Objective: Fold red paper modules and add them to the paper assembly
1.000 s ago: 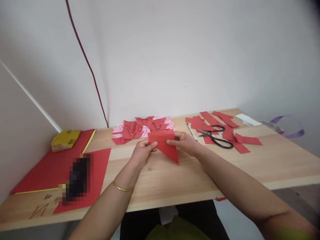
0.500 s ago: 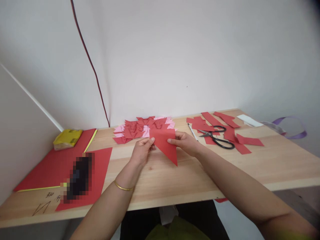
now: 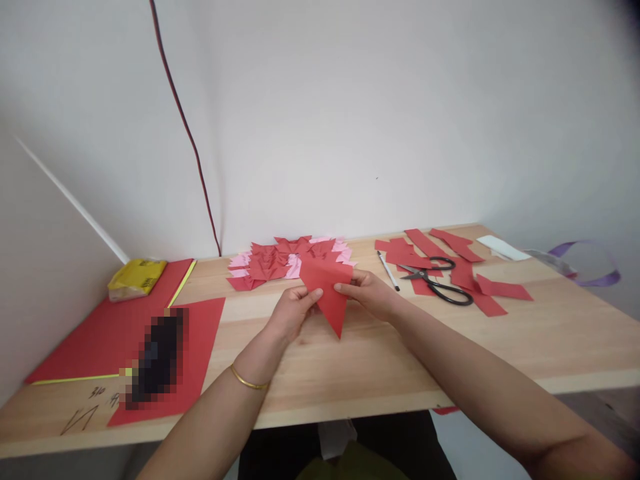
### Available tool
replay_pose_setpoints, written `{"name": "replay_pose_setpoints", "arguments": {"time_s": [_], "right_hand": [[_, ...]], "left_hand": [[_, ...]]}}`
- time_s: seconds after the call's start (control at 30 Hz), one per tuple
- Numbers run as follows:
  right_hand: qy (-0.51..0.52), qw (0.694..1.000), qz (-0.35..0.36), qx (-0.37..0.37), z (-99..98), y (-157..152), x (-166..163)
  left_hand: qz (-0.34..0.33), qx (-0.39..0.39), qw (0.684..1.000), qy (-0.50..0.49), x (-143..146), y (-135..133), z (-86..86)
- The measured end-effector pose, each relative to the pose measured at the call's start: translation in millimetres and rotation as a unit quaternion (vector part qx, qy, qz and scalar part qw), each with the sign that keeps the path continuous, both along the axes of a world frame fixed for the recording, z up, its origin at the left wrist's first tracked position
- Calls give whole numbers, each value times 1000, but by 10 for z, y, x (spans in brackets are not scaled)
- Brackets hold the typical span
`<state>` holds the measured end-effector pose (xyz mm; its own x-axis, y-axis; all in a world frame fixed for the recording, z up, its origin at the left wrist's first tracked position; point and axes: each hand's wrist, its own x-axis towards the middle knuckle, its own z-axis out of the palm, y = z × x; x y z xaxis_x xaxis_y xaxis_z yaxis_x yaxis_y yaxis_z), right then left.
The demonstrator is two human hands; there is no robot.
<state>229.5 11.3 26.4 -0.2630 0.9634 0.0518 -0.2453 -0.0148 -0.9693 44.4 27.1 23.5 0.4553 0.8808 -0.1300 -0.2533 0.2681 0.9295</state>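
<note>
Between my hands a red sheet of paper hangs over the table, one corner pointing down toward me. My left hand pinches its left edge, thumb on the near face. On the opposite edge my right hand grips it the same way, with fingers behind the sheet. Just beyond lie folded red paper pieces and pink ones, massed together near the wall. Part of that pile is hidden by the held paper.
Black-handled scissors lie open among red paper scraps on the right, beside a white pen. At left are large red sheets, a yellow packet and a blurred dark object. A white strip sits far right.
The red paper has turned, its lower corner swinging left and downward to sit more centrally. My left hand has shifted right along the edge, closer to my right hand.
</note>
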Motion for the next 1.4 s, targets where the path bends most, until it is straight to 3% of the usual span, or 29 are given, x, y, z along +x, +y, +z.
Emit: {"name": "replay_pose_setpoints", "arguments": {"time_s": [0.17,0.33,0.53,0.73,0.9,1.2,1.27,1.4], "right_hand": [[-12,1000,6,0,-19,2,-24],[-21,998,-55,-12,-96,45,-52],[3,997,-83,-4,-98,-20,-190],[87,993,-82,11,-72,-154,-357],[121,986,-109,38,-112,-171,-419],[174,974,-137,55,-185,-123,-375],[163,975,-135,61,-198,-110,-373],[116,983,-125,69,-217,-95,-355]], "left_hand": [[89,22,995,-29,8,30,35],[87,2,996,-4,-12,27,51],[74,-41,996,6,43,-183,42],[75,49,994,63,40,-358,-103],[19,137,981,136,-29,-425,-182],[-10,225,946,235,-38,-485,-165],[-2,209,953,220,-39,-484,-158],[31,107,989,98,-37,-414,-135]]}}
